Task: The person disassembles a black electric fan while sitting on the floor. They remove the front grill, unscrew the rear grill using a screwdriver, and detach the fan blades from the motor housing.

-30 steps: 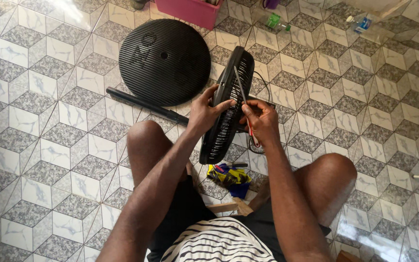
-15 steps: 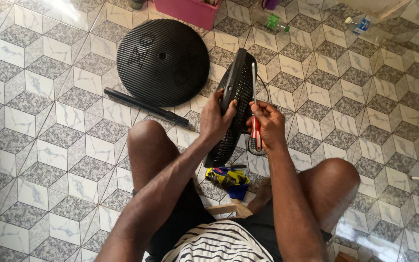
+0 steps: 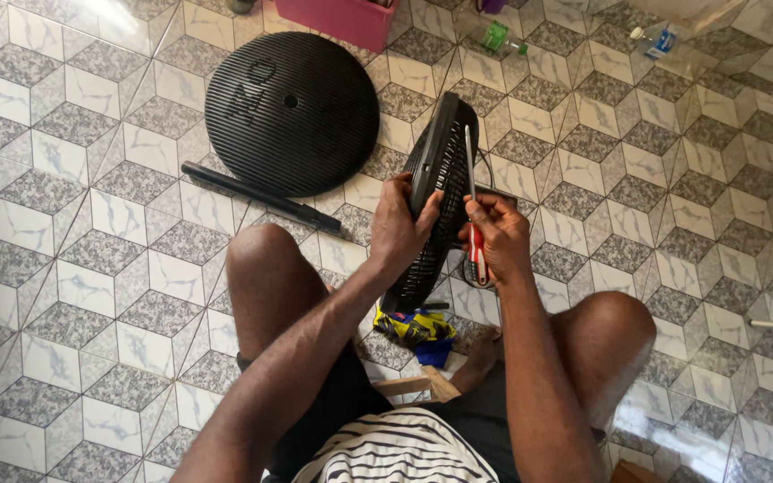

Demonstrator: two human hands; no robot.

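I sit on a tiled floor with my knees apart. My left hand (image 3: 400, 228) grips the rim of a black fan grille (image 3: 436, 170) that stands on edge between my legs. My right hand (image 3: 498, 234) holds a red-handled screwdriver (image 3: 473, 201) upright, its metal shaft pointing up along the grille's right side. Both hands are close together at the grille's middle. The grille's lower part is partly hidden behind my left hand.
A round black ribbed fan base (image 3: 290, 112) lies on the floor ahead, a black pole (image 3: 261, 197) beside it. A pink tub (image 3: 346, 18) stands at the top edge, bottles (image 3: 498, 36) nearby. A yellow and blue packet (image 3: 418, 329) lies between my legs.
The grille has been turned more upright and edge-on. My right hand moved from the grille's edge and now holds the screwdriver vertical beside it.
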